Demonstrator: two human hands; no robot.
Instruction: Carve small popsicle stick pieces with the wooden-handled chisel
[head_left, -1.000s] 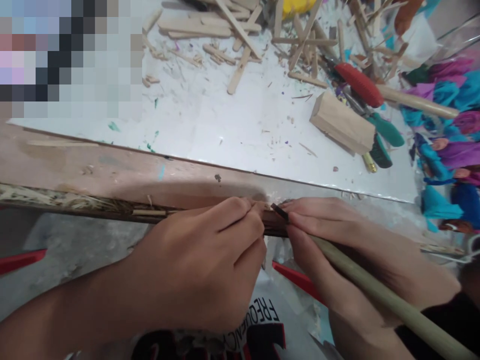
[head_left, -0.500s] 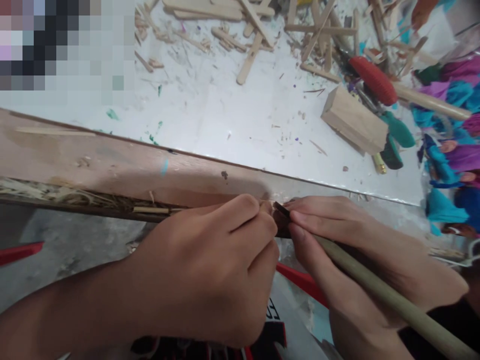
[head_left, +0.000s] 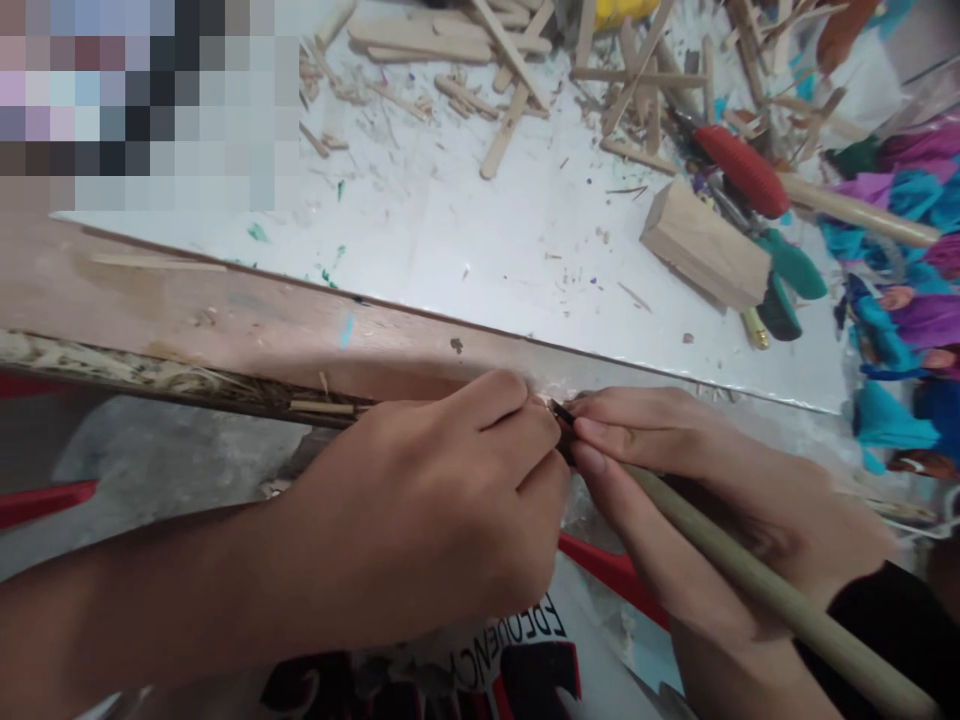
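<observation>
My left hand (head_left: pixel 450 490) is closed at the table's near edge, knuckles up; what its fingertips pinch is too small and hidden to make out. Touching or nearly touching it on the right, my right hand (head_left: pixel 675 500) grips a long greenish wooden stick (head_left: pixel 757 560) like a pen. A short dark tip (head_left: pixel 562 412) pokes out between the thumb and fingers, pointing at my left fingertips. The stick's rear end runs down to the lower right corner.
A white board (head_left: pixel 450 230) covers the table, with craft sticks (head_left: pixel 504 130) and shavings at the back. A wooden block (head_left: pixel 705 245) lies right, beside red-handled (head_left: pixel 742 168) and green-handled (head_left: pixel 795 265) tools. Colourful cloth figures (head_left: pixel 900 320) stand far right. Wood scraps fill the edge groove (head_left: pixel 187 378).
The view has shifted slightly, so the board and groove sit a little further right. My left hand appears slightly further right and higher; both hands keep their closed grips.
</observation>
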